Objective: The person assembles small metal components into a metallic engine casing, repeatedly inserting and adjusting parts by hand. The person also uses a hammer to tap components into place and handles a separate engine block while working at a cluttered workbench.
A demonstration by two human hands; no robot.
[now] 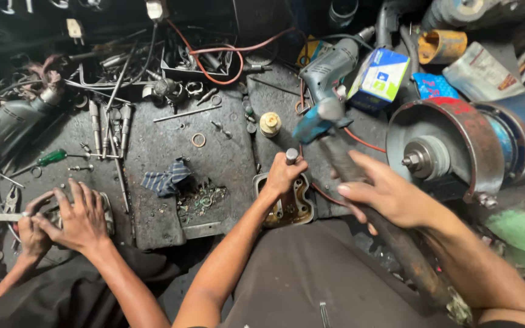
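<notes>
Both hands of the person wearing the camera are closed on tools over the metal cover plate [291, 209], which is taken as the landmark below. A short steel punch [291, 156] is gripped upright in the fully curled left hand [282, 176], directly above the plate; only the punch's top end shows, since its lower part and its tip are hidden by the fingers. The rusty handle of a hammer [360, 200] is wrapped by the right hand [390, 197], to the right of the plate. The hammer's head is seen as a blurred blue-grey shape up and right of the plate, just beside the punch top, and whether it touches the punch cannot be told. The handle's lower end is cut off near the bottom edge.

The plate lies flat on the dark counter [214, 152], partly covered by the left hand and wrist, so its full outline cannot be made out.

Far left of the plate, a co-worker's two hands [68, 218] (arms entering from the bottom edge) are pressed on a small metal part that is mostly hidden beneath them. A blue striped rag [165, 177] lies left of the plate, a bench grinder [451, 149] stands to its right, and a teal power drill [329, 70] lies above it.
</notes>
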